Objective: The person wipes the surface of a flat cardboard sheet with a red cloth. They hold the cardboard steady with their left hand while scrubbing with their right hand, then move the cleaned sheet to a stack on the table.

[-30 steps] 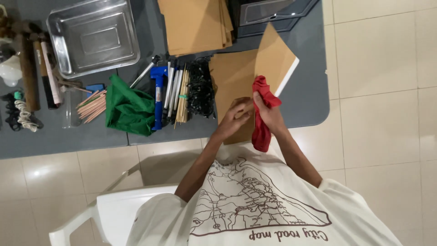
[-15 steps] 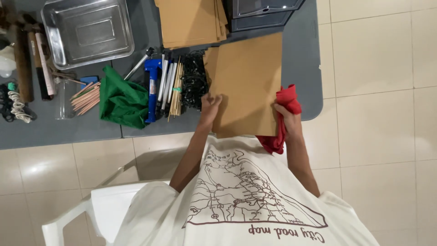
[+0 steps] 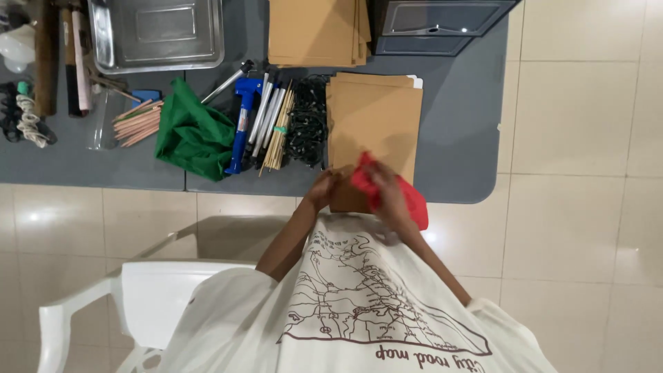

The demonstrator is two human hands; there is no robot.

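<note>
My right hand [image 3: 388,193] is closed around a red cloth [image 3: 407,199], pressing it onto the near end of the brown board [image 3: 373,124]. My left hand [image 3: 323,190] pins the board's near left corner, fingers curled, which steadies it. The board lies flat on the grey bench [image 3: 456,124], its long axis pointing away from me, beside black clips [image 3: 307,121].

Flat brown envelopes [image 3: 373,117], rectangular, stacked at the near edge of the grey tabletop [image 3: 452,124]. Second pile of brown envelopes [image 3: 318,31] at the far edge, just behind.
</note>
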